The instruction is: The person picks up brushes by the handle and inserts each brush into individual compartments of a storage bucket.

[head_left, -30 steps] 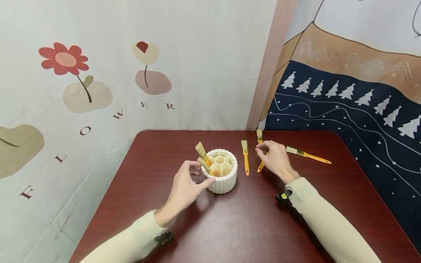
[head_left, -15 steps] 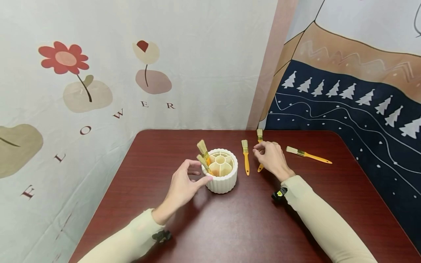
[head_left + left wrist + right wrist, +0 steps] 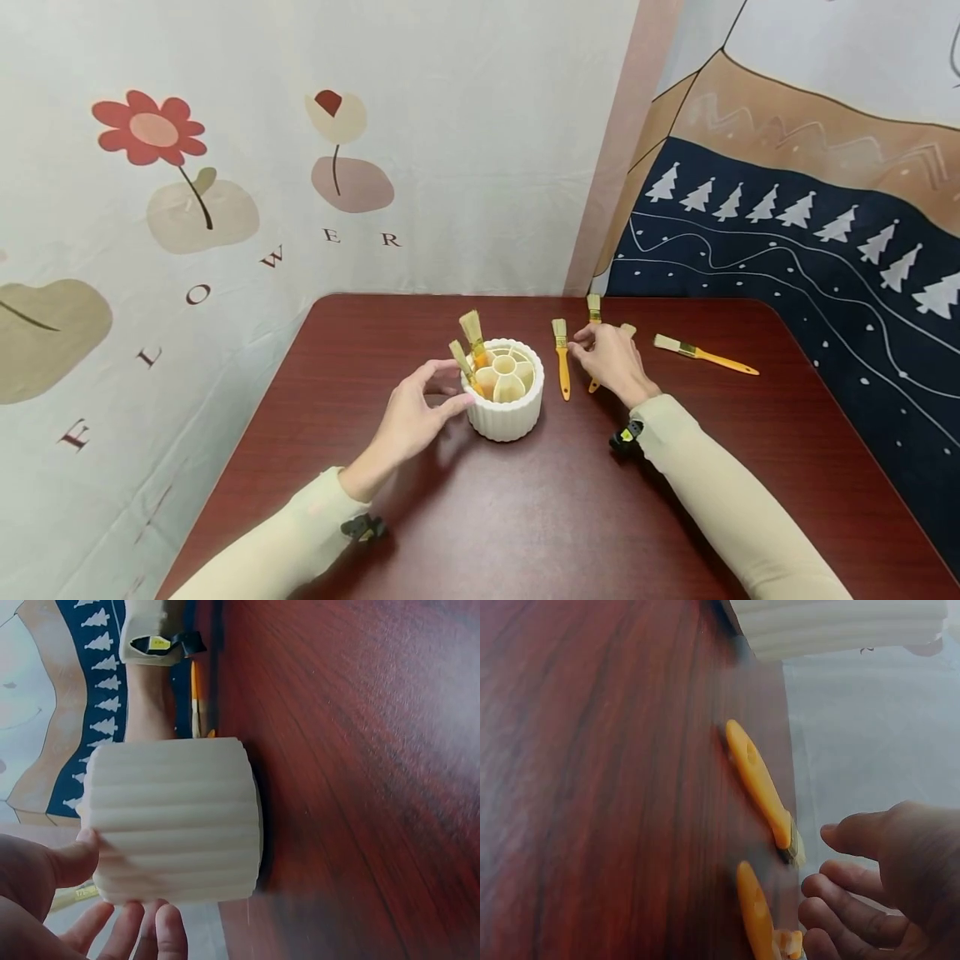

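Note:
My left hand [image 3: 408, 417] holds the near left rim of a white ribbed round brush holder [image 3: 504, 421], thumb at the front and fingers along the side. In the left wrist view my thumb [image 3: 75, 859] meets the holder's rim. Two yellow-handled paintbrushes [image 3: 472, 329] stand bristles up in the holder's left compartments. My right hand [image 3: 611, 362] hovers over the brushes on the table, its fingertips beside an upright-pointing paintbrush [image 3: 562, 371]. Nothing is between its thumb and fingers in the right wrist view. It partly hides other brushes, including one with bristles [image 3: 594, 307] showing behind it.
Another paintbrush [image 3: 705, 354] lies sideways on the right. The dark red wooden table [image 3: 517, 517] ends at a white flower-printed cloth [image 3: 465, 150] behind and a navy tree-printed cloth [image 3: 780, 242] on the right.
My right hand has moved left toward the leftmost loose brush, uncovering bristles on its right. The holder's divided insert has turned, carrying its two brushes slightly right and back.

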A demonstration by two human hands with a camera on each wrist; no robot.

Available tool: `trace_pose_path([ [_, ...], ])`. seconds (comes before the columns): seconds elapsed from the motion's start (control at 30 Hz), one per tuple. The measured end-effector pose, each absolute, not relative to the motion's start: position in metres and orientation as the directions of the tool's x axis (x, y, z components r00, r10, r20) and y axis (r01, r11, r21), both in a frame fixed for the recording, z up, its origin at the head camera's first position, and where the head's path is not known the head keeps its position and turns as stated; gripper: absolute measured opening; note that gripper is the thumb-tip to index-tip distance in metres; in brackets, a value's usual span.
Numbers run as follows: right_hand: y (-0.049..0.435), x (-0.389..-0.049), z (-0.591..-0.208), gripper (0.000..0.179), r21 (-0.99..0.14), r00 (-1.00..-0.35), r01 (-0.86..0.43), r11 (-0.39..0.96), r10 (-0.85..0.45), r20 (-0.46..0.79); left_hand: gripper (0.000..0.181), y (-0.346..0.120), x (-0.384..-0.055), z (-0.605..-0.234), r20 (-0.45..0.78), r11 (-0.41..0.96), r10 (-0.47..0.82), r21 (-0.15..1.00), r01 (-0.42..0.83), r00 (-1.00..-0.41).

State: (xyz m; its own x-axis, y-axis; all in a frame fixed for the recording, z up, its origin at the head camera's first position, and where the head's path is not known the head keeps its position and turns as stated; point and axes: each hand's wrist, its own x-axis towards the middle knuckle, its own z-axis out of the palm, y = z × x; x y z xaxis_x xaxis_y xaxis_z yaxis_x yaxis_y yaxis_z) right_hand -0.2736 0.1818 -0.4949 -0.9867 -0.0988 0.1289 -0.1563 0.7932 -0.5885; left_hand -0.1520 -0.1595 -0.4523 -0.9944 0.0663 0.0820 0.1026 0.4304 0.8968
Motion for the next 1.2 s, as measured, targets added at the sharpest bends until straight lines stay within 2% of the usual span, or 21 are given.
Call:
trace_pose_path([
  [0.5, 0.165, -0.287, -0.494, 0.033, -0.564, -0.994, -0.098, 0.820, -0.057, 0.089, 0.051, -0.167, -0.158, -0.450, 0.073, 0.439, 0.111, 0.891, 0.115, -0.991],
  [0.83, 0.161, -0.291, -0.497, 0.040, -0.542, -0.996, -0.081, 0.836, -0.051, 0.070, 0.062, -0.154, -0.141, -0.448, 0.082, 0.470, 0.007, 0.880, 0.075, -0.997],
  [1.2, 0.157, -0.295, -0.499, 0.039, -0.554, -0.998, -0.055, 0.831, -0.037, 0.042, 0.066, -0.142, -0.134, -0.447, 0.088, 0.507, -0.008, 0.859, 0.072, -0.996],
])
